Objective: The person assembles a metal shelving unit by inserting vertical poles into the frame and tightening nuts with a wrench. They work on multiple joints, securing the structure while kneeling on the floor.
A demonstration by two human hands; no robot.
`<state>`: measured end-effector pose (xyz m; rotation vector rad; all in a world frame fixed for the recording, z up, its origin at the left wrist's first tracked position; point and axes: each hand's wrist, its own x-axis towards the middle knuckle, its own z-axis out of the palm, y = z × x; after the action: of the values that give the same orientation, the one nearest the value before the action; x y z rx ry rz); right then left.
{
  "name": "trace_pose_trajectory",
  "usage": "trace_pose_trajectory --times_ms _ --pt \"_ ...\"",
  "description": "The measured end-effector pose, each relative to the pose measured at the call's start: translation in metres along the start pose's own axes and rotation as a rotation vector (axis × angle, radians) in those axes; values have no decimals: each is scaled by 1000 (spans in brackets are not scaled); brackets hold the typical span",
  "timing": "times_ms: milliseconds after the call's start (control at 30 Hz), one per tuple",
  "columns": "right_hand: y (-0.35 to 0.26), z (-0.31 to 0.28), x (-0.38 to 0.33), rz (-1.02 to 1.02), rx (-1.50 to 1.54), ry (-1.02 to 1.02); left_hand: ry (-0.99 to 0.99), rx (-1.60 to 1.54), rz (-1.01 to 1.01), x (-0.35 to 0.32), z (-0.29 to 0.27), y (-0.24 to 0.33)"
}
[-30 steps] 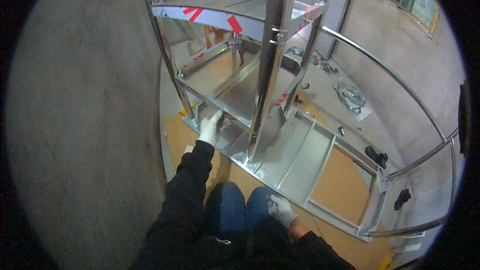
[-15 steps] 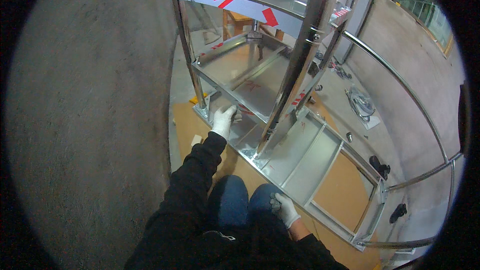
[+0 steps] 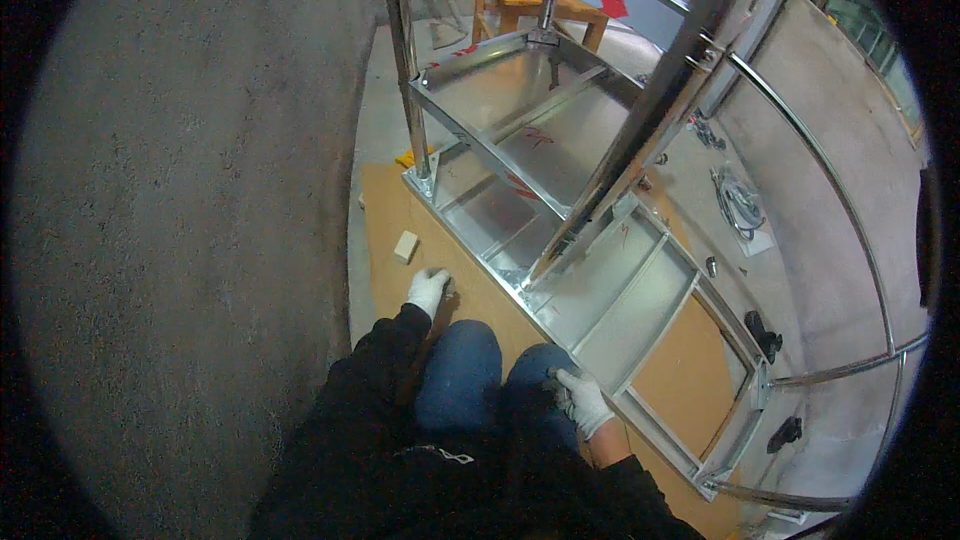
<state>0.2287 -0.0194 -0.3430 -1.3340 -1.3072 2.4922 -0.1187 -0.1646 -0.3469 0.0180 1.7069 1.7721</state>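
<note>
Left hand [image 3: 428, 289] now off the metal frame [image 3: 560, 270], down on brown board [image 3: 385, 230], grip unclear; right hand [image 3: 582, 402] loosely curled, empty.

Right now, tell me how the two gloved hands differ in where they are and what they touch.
The left hand is stretched forward with its arm out; the right hand is drawn back close to the body. The left hand rests on the brown board, near a small wooden block; the right hand sits by the right knee, beside the edge of the metal frame. Both wear white gloves. Whether either grips something small cannot be told.
</note>
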Motion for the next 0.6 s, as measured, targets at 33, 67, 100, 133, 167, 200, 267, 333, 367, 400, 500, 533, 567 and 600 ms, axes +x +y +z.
trace_pose_trajectory --times_ms 33,67,100,133,167,200,267,333,367,400,500,533,567,600 --pt "-9 6 1 15 -71 -35 29 10 22 9 -11 -2" --pt "-17 13 2 -23 -187 -34 59 19 44 19 -22 -5" --pt "-37 34 -2 -63 -301 -34 91 28 65 28 -34 -9" --pt "-53 48 1 -110 -408 -10 68 14 118 33 -30 10" --pt "-61 62 13 -207 -416 -31 74 14 150 41 -28 29" --pt "-66 77 24 -303 -420 -49 77 17 180 48 -26 47" --pt "-86 115 42 -369 -360 -150 80 -13 256 62 -28 83" --pt "-134 167 33 -303 -531 -230 139 61 366 69 -35 127" --pt "-149 187 36 -278 -619 -275 150 68 420 85 -42 146" --pt "-148 196 50 -324 -550 -322 151 75 471 103 -46 163" --pt "-167 209 68 -207 -544 -366 159 -21 665 142 -42 223" --pt "-170 207 81 -219 -576 -367 143 -20 673 139 -25 248" --pt "-172 207 86 -187 -592 -343 112 -15 746 137 -18 269" --pt "-174 207 88 -154 -608 -324 113 12 813 143 -17 284"
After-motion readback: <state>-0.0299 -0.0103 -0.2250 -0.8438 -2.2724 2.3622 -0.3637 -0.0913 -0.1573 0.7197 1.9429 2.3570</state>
